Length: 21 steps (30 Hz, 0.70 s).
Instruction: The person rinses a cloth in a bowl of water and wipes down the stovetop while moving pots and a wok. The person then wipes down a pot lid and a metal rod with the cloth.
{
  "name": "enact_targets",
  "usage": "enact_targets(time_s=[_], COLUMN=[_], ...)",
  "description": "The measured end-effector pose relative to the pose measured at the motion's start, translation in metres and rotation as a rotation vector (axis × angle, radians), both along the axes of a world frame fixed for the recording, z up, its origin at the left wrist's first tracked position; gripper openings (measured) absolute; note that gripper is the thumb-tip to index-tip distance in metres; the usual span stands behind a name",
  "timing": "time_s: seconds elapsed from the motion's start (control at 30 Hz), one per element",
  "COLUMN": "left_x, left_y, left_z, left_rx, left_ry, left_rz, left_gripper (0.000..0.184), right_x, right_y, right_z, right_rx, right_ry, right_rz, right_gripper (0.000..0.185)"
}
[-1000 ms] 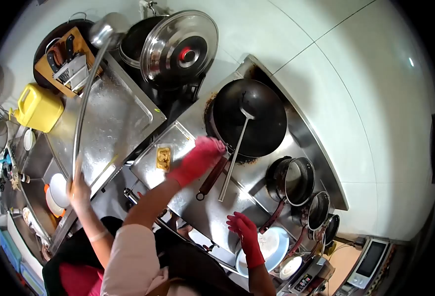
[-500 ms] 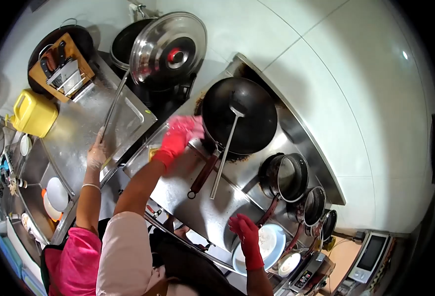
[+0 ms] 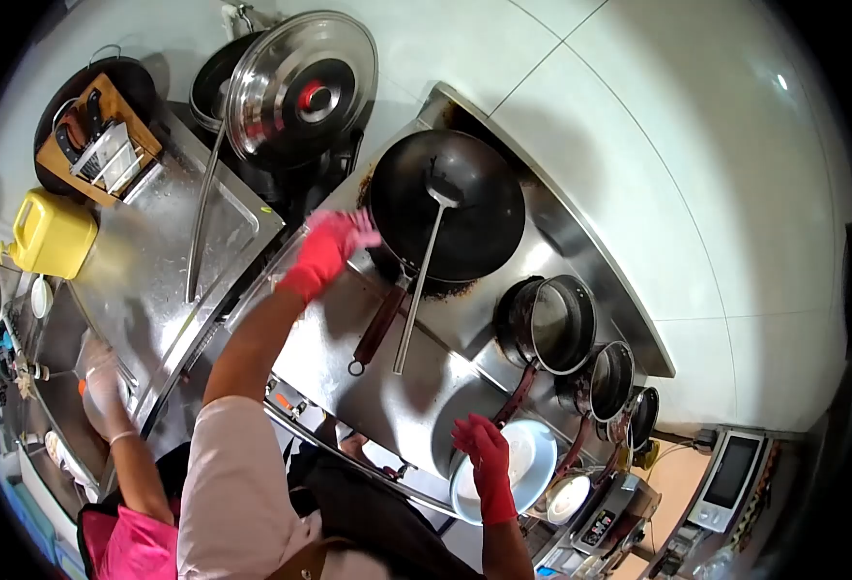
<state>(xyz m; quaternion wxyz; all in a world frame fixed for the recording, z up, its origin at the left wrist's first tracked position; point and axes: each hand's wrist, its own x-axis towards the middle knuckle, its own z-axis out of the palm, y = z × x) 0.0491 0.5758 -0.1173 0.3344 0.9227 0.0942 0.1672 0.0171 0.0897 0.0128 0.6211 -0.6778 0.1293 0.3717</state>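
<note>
My left hand [image 3: 334,248], in a red rubber glove, reaches to the stove beside the left rim of a black wok [image 3: 484,217]. Its fingers look stretched out and paler pink, somewhat blurred; I make out nothing held in them. In the wok lies a long-handled metal spatula [image 3: 419,280], its handle resting over the rim. The wok's wooden handle [image 3: 382,324] points toward me. My right hand [image 3: 487,454], also red-gloved, hangs above a light blue basin [image 3: 540,454] with its fingers loosely bent and apart, holding nothing visible.
Several saucepans [image 3: 561,329] stand at the right. A large lidded pot with a glass lid [image 3: 300,92], a long metal rod [image 3: 203,213], a knife rack [image 3: 107,145] and a yellow jug [image 3: 54,232] are at the left. A co-worker's hand [image 3: 105,387] is over the sink.
The co-worker's hand has let go of the metal rod and moved down-left to the sink. My left hand has shifted slightly beside the wok. The whole view has moved a little.
</note>
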Motion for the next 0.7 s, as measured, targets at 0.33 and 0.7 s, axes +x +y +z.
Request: enact_targets(time_s=[0.33, 0.7], left_x=[0.068, 0.021], left_y=[0.014, -0.014], left_z=[0.03, -0.006], left_rx=[0.022, -0.194], left_ry=[0.75, 0.032], left_rz=[-0.033, -0.033], left_gripper=[0.028, 0.027], right_x=[0.011, 0.006], right_y=[0.024, 0.013], right_z=[0.017, 0.026], right_rx=[0.052, 0.059], right_ry=[-0.085, -0.107], right_rz=[0.021, -0.035], right_gripper=[0.039, 0.04])
